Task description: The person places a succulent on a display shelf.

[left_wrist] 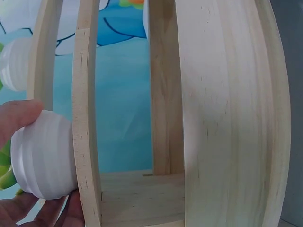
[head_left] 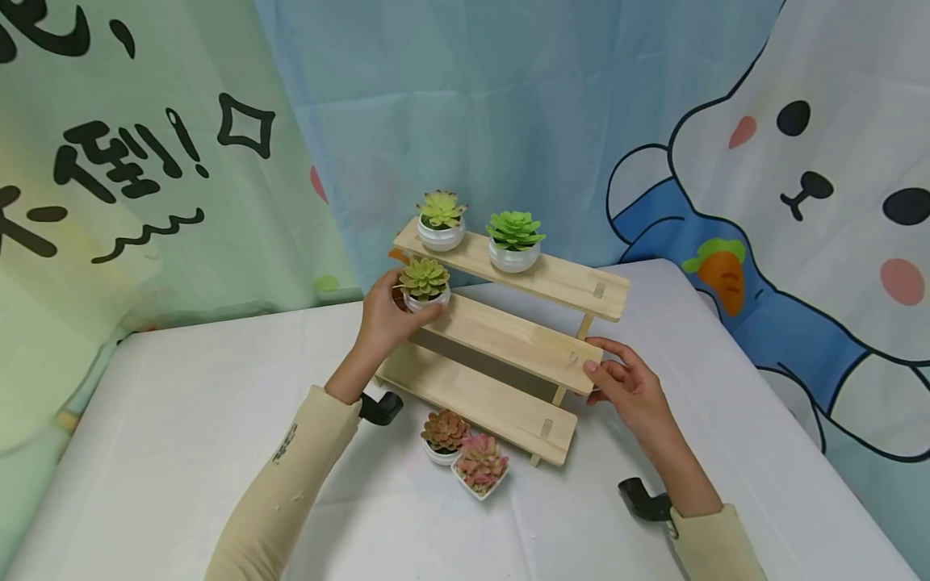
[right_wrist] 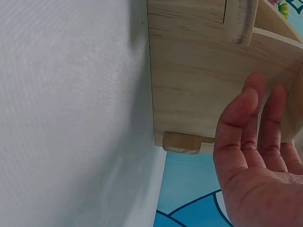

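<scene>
A three-tier wooden shelf stand [head_left: 516, 339] stands at an angle on the white table. At the left end of its middle tier, my left hand [head_left: 385, 319] grips a small white pot [left_wrist: 45, 156] holding a yellow-green succulent [head_left: 425, 278], thumb on one side and fingers round the other. The pot's base is right at the board in the left wrist view. My right hand [head_left: 628, 387] holds the right end of the middle tier, the thumb [head_left: 601, 378] on its corner. In the right wrist view its fingers [right_wrist: 272, 123] lie close by the stand's side.
On the top tier sit a red-tipped succulent [head_left: 441, 219] and a bright green one [head_left: 514, 242], both in white pots. A brown succulent [head_left: 445, 432] and a pink one [head_left: 482, 464] stand on the table before the bottom tier. A printed curtain [head_left: 472, 97] hangs behind.
</scene>
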### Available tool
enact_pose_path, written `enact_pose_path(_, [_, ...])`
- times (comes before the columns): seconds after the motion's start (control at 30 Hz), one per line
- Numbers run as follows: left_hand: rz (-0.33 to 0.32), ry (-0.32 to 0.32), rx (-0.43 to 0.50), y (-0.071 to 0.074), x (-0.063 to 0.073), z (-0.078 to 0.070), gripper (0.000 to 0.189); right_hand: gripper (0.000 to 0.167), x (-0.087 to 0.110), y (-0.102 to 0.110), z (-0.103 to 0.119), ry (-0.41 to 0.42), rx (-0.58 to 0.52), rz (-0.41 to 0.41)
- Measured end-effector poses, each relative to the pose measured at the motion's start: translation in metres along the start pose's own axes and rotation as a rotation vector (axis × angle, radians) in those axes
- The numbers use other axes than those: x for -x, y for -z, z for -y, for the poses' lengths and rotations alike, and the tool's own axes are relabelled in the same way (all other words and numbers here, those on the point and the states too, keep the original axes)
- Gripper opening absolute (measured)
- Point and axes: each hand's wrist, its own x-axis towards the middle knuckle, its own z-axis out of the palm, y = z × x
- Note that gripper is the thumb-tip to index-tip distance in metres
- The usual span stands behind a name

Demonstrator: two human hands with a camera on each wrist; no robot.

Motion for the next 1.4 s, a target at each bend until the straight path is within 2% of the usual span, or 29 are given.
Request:
enact_pose_path(0.3, [0.007,0.001,0.033,0.003,0.0,0.003,0.061,0.035,-0.001,-0.004,-0.001,0.003,0.018,-0.001])
enact_pose_path(0.47, [0.031,0.004,0.046,0.004,0.001,0.004,0.065,0.036,-0.001,-0.004,-0.002,-0.009,0.026,-0.007])
enact_pose_path(0.7, [0.037,0.113,0.114,0.006,0.01,0.005,0.091,0.035,0.001,-0.004,-0.002,-0.004,0.024,-0.007])
enact_pose_path(0.8, [0.038,0.118,0.127,0.008,0.014,0.004,0.092,0.033,0.001,-0.003,-0.002,0.006,0.014,-0.011])
enact_pose_path(1.07, [0.045,0.09,0.149,0.015,0.031,0.006,0.09,0.034,0.0,-0.003,-0.003,0.004,0.006,-0.012])
enact_pose_path(1.4, [0.002,0.059,0.199,0.02,0.065,0.013,0.08,0.033,-0.001,-0.003,-0.002,0.015,-0.007,-0.001])
